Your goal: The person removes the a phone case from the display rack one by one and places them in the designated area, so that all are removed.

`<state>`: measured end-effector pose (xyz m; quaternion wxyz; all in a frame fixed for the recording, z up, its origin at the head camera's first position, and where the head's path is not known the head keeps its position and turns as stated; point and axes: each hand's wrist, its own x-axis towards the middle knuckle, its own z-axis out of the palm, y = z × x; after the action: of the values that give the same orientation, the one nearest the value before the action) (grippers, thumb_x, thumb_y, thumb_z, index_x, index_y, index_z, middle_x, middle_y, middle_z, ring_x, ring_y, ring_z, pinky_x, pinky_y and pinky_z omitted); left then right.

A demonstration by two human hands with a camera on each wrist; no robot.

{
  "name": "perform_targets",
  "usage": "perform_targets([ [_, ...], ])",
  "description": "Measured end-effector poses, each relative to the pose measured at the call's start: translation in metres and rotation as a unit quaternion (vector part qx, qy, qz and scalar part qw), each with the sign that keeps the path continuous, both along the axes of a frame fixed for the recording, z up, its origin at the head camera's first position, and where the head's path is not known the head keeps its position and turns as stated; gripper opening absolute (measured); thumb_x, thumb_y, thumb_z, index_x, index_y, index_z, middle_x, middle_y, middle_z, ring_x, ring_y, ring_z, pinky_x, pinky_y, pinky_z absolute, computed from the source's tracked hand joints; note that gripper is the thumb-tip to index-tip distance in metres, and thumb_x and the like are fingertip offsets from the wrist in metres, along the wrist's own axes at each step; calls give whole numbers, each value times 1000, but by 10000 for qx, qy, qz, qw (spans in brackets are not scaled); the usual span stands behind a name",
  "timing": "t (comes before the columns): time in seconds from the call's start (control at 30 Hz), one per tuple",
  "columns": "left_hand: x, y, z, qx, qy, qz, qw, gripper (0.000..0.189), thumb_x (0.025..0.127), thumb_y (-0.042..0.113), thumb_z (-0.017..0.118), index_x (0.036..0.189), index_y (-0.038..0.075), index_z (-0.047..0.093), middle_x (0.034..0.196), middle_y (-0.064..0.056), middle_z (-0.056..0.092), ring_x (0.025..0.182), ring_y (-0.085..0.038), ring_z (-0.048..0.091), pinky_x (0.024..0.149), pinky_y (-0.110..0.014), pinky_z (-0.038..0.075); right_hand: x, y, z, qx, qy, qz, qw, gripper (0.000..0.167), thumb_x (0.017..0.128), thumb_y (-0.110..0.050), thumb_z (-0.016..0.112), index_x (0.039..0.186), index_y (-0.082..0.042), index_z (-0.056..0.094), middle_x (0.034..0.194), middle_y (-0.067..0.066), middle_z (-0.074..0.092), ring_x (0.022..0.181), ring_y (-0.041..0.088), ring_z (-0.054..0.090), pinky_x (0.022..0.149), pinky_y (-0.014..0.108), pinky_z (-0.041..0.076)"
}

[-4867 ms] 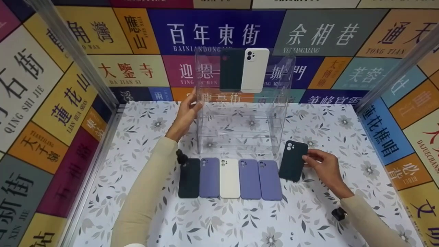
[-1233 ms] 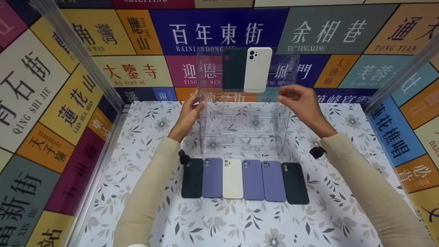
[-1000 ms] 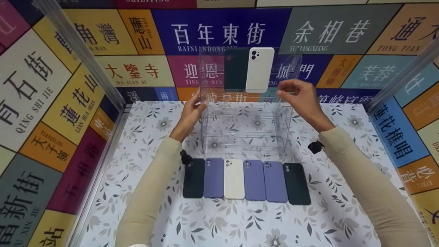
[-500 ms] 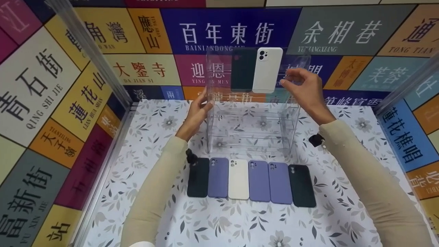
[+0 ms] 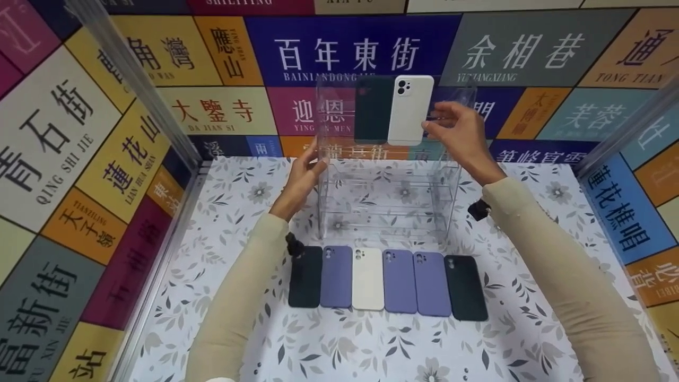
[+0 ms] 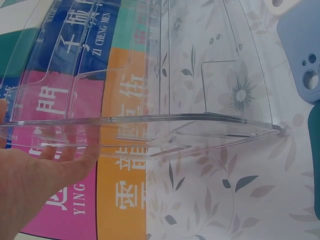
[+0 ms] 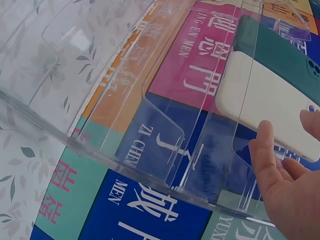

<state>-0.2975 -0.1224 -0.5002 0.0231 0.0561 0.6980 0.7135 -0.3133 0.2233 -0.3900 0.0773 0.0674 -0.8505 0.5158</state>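
A clear tiered display rack (image 5: 384, 204) stands on the patterned cloth. On its top tier a white phone case (image 5: 411, 110) leans upright beside a dark green phone case (image 5: 373, 109), slightly overlapping it. My left hand (image 5: 303, 180) grips the rack's left side edge, and in the left wrist view its fingers (image 6: 75, 162) show by the clear panel. Close to the white case's right edge is my right hand (image 5: 461, 135), thumb and fingers apart. The right wrist view has its fingertips (image 7: 266, 134) right at the case's edge, thumb overlapping the case.
In front of the rack lies a row of phone cases: dark green (image 5: 305, 278), purple (image 5: 336, 277), white (image 5: 368, 280), purple (image 5: 399, 281), another purple case (image 5: 432, 284) and dark green (image 5: 466, 288). Printed panels (image 5: 353, 50) wall in the back and both sides.
The dark green case my right hand held earlier now lies at the row's right end. That hand has risen to the top tier, beside the white case. My left hand stays on the rack.
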Motion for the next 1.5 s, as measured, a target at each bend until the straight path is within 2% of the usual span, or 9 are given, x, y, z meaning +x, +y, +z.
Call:
perform_targets([
  [0.27, 1, -2, 1, -74, 17, 5, 10000, 71, 114, 12, 59, 177, 19, 27, 169, -23, 44, 139, -39, 59, 118, -59, 47, -5, -12, -2, -35, 171, -9, 9998, 46, 104, -9, 77, 147, 2, 65, 136, 21, 71, 116, 28, 74, 86, 22, 62],
  [0.5, 1, 0, 1, -26, -6, -3, 10000, 70, 114, 15, 60, 176, 23, 29, 169, -23, 44, 140, -39, 58, 119, -63, 45, -6, -14, -2, -131, 256, -195, 9994, 37, 104, -5, 75, 139, 4, 69, 127, 21, 73, 105, 19, 74, 84, 22, 62],
  [0.77, 2, 2, 0, -7, 11, 15, 10000, 70, 115, 15, 60, 176, 21, 29, 168, -20, 47, 141, -40, 58, 119, -65, 44, -4, -14, -5, -107, 444, -297, 9985, 24, 106, -9, 75, 128, 0, 76, 118, 15, 76, 101, 18, 74, 89, 34, 65],
  [0.83, 2, 2, -1, 14, 58, -12, 10000, 70, 115, 14, 60, 176, 21, 28, 169, -22, 45, 140, -41, 59, 119, -65, 44, -3, -13, -5, -142, 484, -308, 9983, 22, 106, -11, 75, 126, -1, 77, 118, 15, 77, 101, 18, 74, 89, 33, 64],
  [0.93, 2, 3, -1, -49, 79, -32, 10000, 70, 114, 15, 60, 176, 21, 28, 169, -24, 44, 139, -41, 59, 118, -64, 45, -1, -10, -6, -245, 612, -313, 9973, 21, 106, -12, 76, 124, -2, 78, 117, 15, 77, 100, 18, 73, 88, 31, 64],
  [1.2, 1, 2, -1, 42, 20, -59, 10000, 70, 114, 12, 59, 176, 22, 28, 167, -26, 46, 143, -51, 54, 118, -69, 42, 11, 3, -2, -427, 1103, -384, 9922, 19, 105, -13, 78, 121, -4, 81, 116, 13, 79, 100, 17, 75, 85, 26, 62],
  [1.5, 1, 0, 1, -125, -70, -58, 9999, 71, 114, 14, 60, 176, 25, 28, 168, -21, 46, 139, -39, 59, 118, -63, 46, 27, 22, 0, -619, 998, -606, 9912, 22, 104, -17, 79, 124, -7, 81, 122, 10, 78, 107, 18, 74, 95, 28, 60],
])
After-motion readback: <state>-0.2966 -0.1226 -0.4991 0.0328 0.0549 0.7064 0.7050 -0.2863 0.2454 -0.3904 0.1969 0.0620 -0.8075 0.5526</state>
